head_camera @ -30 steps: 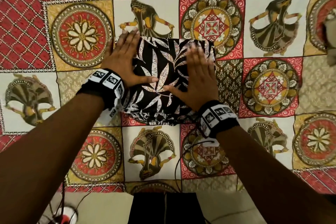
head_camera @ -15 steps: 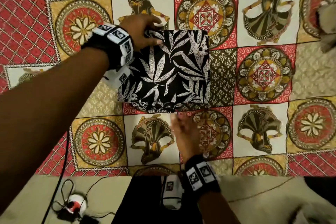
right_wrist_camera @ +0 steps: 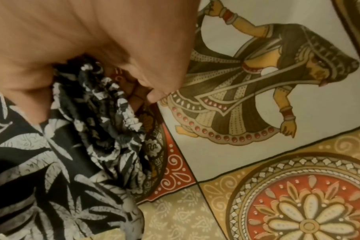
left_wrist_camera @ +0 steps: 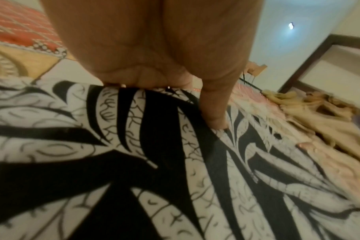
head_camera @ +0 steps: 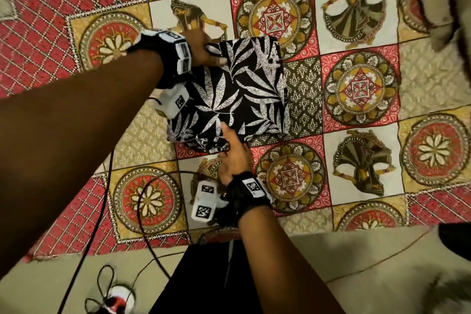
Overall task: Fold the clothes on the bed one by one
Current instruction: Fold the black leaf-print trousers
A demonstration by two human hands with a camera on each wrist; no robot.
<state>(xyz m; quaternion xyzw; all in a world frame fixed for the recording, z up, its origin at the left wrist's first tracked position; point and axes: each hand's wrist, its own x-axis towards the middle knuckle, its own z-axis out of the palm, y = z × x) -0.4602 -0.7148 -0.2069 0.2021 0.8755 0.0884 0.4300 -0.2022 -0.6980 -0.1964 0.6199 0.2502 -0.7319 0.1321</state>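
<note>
Black cotton garment with white leaf print (head_camera: pixel 229 94), already folded into a compact near-square, is lying flat on the patchwork-print bedspread in red, gold and cream (head_camera: pixel 356 89), roughly mid-bed and close to the near edge.

Left hand (head_camera: pixel 201 48) is gripping the far-left corner of the fold: thumb is lying on top of the fabric, the other fingers are curling over the edge and under it. The left wrist view confirms it, thumb (left_wrist_camera: pixel 214 113) pressing down on the print and knuckles at the hem. So this hand is clamped on the garment.

Right hand (head_camera: pixel 233 153) is taking the near edge, where the loose layers are bunching. In the right wrist view the fingers (right_wrist_camera: pixel 154 95) are tucking beneath the ruffled hem while the thumb is sitting on top. Also clamped on the garment, pinch style.

Why diagonal corners: my read is that holding opposite ends is keeping the stacked layers from sliding apart, so the bundle can be lifted or shifted as one piece. The bunched edge is the weak point, hence a hand right on it.

Judgement: this item is looking finished, and the step in hand is likely moving it aside.

A beige crumpled cloth (head_camera: pixel 443 7) is waiting at the far right of the bed, well apart from the fold, probably next. Black cables (head_camera: pixel 107 186) are trailing over the near bed edge to the floor; snag risk for the left forearm.
</note>
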